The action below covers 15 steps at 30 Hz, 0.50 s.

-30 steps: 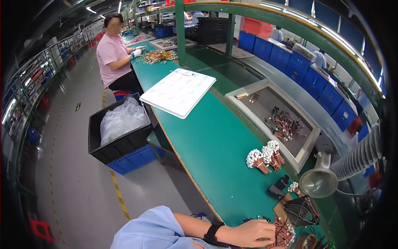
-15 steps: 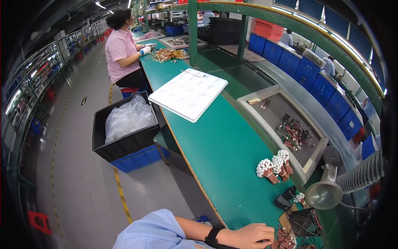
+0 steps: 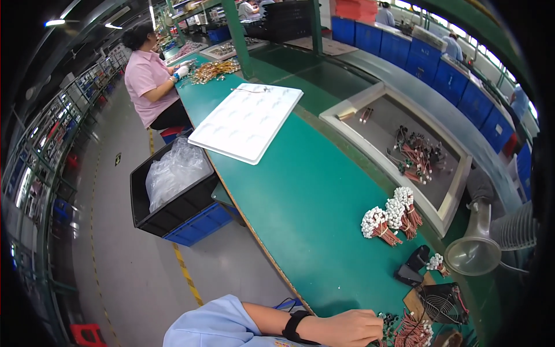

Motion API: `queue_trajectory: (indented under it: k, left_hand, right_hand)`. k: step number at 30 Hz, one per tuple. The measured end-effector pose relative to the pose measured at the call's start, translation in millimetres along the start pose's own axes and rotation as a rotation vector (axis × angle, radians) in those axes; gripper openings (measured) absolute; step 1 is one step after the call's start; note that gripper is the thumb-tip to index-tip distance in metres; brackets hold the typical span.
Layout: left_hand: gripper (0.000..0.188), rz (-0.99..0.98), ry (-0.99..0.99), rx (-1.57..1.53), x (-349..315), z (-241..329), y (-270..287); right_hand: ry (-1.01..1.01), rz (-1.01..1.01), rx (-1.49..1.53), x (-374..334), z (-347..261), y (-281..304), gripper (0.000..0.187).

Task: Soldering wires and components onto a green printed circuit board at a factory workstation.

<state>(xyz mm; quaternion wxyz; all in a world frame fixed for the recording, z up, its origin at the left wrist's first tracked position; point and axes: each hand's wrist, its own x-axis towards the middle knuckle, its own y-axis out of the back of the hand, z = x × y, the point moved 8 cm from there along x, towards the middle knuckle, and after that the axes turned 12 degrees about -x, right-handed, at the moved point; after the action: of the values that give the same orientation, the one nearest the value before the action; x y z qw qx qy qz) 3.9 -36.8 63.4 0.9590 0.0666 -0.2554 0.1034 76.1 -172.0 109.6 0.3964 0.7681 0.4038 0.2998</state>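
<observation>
My left hand, with a black strap around its wrist, is at the bench's near edge, its fingers curled inward. Whatever they may hold is hidden. Right beside the fingertips lie small dark connectors and a bundle of red-brown wires with white plugs. A black fan with a round grille stands just beyond them. Farther up are several rubber-banded wire bundles with white plugs, and a black block-shaped device. My right hand is not in view.
A round fume hood on a ribbed hose stands at the right. Behind the bundles lies a pale-framed tray of loose wires. White sheets rest on the green bench. A black crate and a seated co-worker are left.
The whole view has shifted and tilted, with the bench's near end moving rightward in it. My left hand stays curled at the edge; dark connectors now show beside its fingers.
</observation>
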Motion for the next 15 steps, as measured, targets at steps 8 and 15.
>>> queue_trajectory:
  k: [8,15]
  left_hand:
    - [0.012,-0.094,0.246,-0.285,-7.9,-38.0,10.6]
    - [0.01,-0.036,0.229,-0.135,-1.0,-41.8,19.8]
  right_hand:
    - [-0.234,-0.11,0.092,13.7,20.2,-34.4,0.004]
    - [-0.19,-0.06,0.112,40.8,21.0,-36.5,0.006]
